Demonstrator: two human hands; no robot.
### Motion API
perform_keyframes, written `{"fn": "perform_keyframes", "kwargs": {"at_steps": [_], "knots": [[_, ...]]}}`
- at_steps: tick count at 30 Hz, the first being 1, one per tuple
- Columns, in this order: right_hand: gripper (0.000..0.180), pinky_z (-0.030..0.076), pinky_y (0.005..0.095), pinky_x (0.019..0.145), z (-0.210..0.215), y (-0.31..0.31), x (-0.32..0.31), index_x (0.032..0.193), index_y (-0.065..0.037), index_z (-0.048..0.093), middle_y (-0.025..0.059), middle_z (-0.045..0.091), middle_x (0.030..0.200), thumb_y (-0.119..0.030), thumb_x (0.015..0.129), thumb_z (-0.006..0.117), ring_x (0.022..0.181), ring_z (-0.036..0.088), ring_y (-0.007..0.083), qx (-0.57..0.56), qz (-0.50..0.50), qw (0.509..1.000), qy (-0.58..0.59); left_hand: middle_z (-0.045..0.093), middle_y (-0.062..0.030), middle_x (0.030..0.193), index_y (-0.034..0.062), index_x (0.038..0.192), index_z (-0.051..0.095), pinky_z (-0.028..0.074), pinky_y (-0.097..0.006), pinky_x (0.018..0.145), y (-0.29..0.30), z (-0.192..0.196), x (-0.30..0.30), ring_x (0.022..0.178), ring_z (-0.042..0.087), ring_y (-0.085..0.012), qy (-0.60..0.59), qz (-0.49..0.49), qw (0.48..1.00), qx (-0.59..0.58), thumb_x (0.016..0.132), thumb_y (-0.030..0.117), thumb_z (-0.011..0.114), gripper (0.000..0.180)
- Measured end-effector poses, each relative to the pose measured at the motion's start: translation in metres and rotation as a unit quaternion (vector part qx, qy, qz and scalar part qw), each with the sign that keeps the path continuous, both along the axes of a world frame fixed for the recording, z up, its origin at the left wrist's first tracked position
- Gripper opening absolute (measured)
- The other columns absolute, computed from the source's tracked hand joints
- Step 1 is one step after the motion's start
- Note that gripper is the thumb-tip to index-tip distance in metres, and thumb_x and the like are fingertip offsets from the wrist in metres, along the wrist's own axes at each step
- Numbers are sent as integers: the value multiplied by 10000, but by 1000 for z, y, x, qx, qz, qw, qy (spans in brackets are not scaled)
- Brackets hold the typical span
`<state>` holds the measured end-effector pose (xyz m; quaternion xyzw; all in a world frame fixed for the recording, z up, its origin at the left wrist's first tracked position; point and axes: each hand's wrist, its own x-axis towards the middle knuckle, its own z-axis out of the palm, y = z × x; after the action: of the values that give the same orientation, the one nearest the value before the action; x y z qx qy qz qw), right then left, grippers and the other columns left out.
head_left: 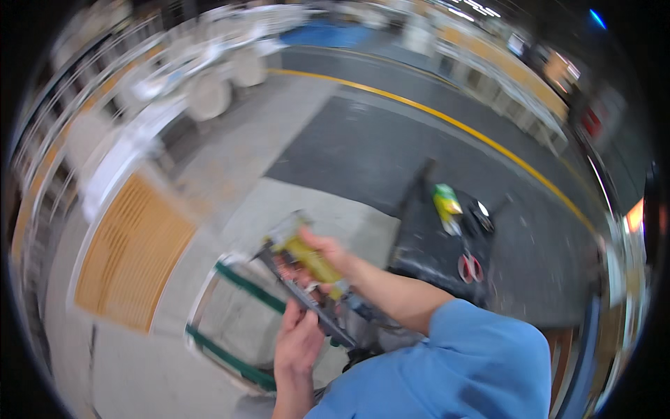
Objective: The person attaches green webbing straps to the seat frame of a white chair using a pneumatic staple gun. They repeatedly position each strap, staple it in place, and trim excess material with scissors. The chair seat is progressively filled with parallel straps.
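In front of my body I hold a yellow staple gun [315,262] with a long dark magazine [296,290]. My right hand [329,253] is wrapped around its yellow body from above. My left hand [299,341] grips the magazine near its lower end. Motion smears the tool's front, so details there are hard to make out. Below and left of the gun is a light frame with dark green bars [248,285].
To the right, a black-topped stand [436,255] bears red-handled scissors [470,267], a green and yellow packet [447,202] and a dark object [480,218]. A tan ribbed panel [136,251] is at left. Pale chairs [209,96] line the far left, beyond which runs a yellow floor line [447,120].
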<state>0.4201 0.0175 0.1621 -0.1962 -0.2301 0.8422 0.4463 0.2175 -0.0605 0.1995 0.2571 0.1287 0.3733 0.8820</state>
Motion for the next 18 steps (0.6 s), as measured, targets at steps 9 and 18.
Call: {"fn": "perform_keyframes", "kwargs": {"at_steps": [9,18], "knots": [[506,541,376,744,-45,-102,150,1059,-25,750,115,733,881,-513,1002,629,799,660,190,119,-204,719,-653,463,-110,1537,280,1621,290,570,-608,888,-33,-15,72,1009,671,-405,5,-78,986,-147,1067,220,525,604],[315,543,488,964,-80,-238,352,1153,-53,686,214,667,1178,-232,899,736,1136,663,393,-304,-335,369,-812,602,-73,1387,313,1580,399,621,-493,770,-28,-29,55,931,691,-323,115,42,981,-154,1033,178,560,586]]}}
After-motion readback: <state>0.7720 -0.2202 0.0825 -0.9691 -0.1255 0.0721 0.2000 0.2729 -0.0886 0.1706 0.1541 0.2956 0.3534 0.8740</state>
